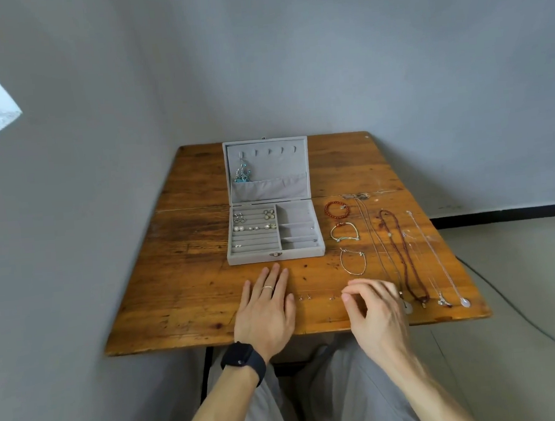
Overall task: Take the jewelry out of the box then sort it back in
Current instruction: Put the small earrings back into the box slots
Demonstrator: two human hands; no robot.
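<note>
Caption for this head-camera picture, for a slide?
Open jewelry box on a wooden table, bracelets and necklaces beside it; left hand flat, right hand curled near tiny studs.

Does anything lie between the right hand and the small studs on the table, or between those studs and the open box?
Nothing visible does. The studs lie on bare wood just left of the right hand, and the table between them and the jewelry box is free; the left hand rests flat beside that path.
</note>
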